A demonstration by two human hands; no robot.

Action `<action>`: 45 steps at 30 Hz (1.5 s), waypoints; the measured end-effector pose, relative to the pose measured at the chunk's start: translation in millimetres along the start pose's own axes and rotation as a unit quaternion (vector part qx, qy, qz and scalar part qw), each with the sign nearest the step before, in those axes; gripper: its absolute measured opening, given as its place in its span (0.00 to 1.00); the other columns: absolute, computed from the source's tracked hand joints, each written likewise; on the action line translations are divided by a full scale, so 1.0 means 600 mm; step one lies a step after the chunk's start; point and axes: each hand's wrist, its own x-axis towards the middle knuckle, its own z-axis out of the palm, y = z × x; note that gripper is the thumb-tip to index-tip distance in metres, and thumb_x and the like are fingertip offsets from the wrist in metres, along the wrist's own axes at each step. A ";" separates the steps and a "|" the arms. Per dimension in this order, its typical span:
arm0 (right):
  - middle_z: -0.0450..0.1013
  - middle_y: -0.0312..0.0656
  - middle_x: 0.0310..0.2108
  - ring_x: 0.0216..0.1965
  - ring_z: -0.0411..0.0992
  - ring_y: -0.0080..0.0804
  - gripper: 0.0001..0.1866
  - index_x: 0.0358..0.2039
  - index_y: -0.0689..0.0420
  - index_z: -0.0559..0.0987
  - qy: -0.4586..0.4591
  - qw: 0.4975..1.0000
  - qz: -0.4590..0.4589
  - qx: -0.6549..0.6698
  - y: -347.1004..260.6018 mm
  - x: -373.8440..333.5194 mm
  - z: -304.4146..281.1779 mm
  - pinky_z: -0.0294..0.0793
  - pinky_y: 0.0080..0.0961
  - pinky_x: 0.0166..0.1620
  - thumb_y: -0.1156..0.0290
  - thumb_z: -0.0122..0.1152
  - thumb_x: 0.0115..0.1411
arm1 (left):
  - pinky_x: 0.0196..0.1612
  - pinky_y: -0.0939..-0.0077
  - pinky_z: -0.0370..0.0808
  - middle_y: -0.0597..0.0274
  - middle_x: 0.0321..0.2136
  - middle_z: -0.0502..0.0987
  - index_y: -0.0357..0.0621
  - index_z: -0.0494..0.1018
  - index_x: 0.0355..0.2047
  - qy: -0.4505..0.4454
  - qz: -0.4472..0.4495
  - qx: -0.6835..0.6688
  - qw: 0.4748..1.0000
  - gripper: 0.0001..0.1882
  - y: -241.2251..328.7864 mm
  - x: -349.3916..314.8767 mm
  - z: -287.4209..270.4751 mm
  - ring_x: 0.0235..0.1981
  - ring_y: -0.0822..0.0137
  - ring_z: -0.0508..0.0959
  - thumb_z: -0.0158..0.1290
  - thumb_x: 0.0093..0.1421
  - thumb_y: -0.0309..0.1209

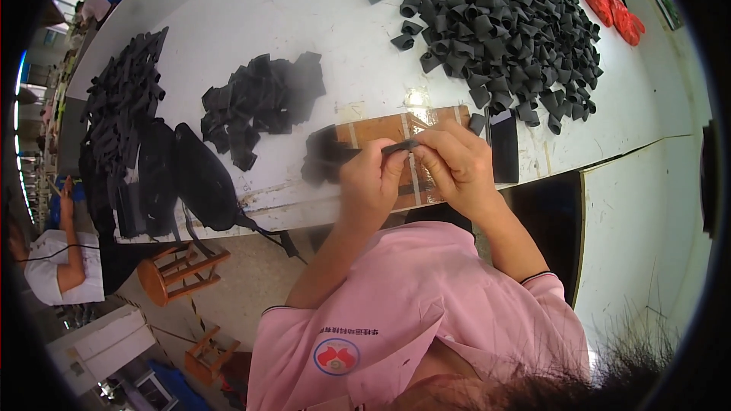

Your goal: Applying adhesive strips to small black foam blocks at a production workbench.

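Between my two hands, over a brown board (365, 131) with pale tape lines, is a small strip of black material (397, 148). My left hand (371, 176) pinches its left end between thumb and fingers. Thumb and fingertips of my right hand (460, 161) close on the right end. Just left of my left hand lies a dark, blurred clump of black pieces (323, 157). One small black piece (477, 123) rests by the board's right corner, beside a flat black panel (504, 154).
A large heap of folded black loops (506, 27) covers the far right. Flat black pieces (263, 99) and long black strips (126, 91) lie leftward, near a black pouch (204, 179). Red plastic bags (609, 6) sit far right. Below stands a wooden stool (179, 272); a co-worker (65, 266) is left.
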 end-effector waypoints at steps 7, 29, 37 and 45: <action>0.66 0.43 0.20 0.19 0.66 0.37 0.06 0.27 0.62 0.73 0.061 0.996 -0.042 -0.053 0.002 0.003 0.025 0.64 0.27 0.22 0.81 0.57 0.46 | 0.20 0.69 0.68 0.54 0.17 0.70 0.39 0.66 0.31 0.004 0.048 0.065 0.997 0.10 -0.023 -0.004 0.012 0.17 0.56 0.72 0.51 0.54 0.32; 0.67 0.40 0.20 0.20 0.63 0.25 0.07 0.24 0.63 0.73 0.090 0.987 0.058 0.121 -0.051 -0.059 -0.011 0.62 0.17 0.24 0.77 0.61 0.45 | 0.17 0.83 0.66 0.63 0.17 0.71 0.38 0.69 0.24 -0.011 0.008 -0.053 0.999 0.04 0.080 -0.026 -0.003 0.15 0.78 0.70 0.53 0.48 0.20; 0.67 0.43 0.23 0.21 0.67 0.36 0.11 0.28 0.64 0.73 0.055 0.988 -0.094 -0.108 -0.023 -0.075 -0.004 0.65 0.25 0.21 0.85 0.59 0.40 | 0.19 0.81 0.70 0.59 0.14 0.74 0.38 0.69 0.21 -0.038 -0.086 -0.040 0.995 0.04 0.062 -0.035 0.001 0.16 0.72 0.76 0.54 0.46 0.23; 0.66 0.42 0.25 0.22 0.67 0.36 0.11 0.27 0.62 0.72 -0.045 0.970 -0.089 -0.221 0.009 -0.111 0.035 0.67 0.28 0.24 0.81 0.57 0.38 | 0.15 0.71 0.67 0.58 0.12 0.69 0.41 0.63 0.16 -0.012 0.008 0.206 0.979 0.07 0.002 -0.070 0.031 0.12 0.60 0.71 0.51 0.41 0.20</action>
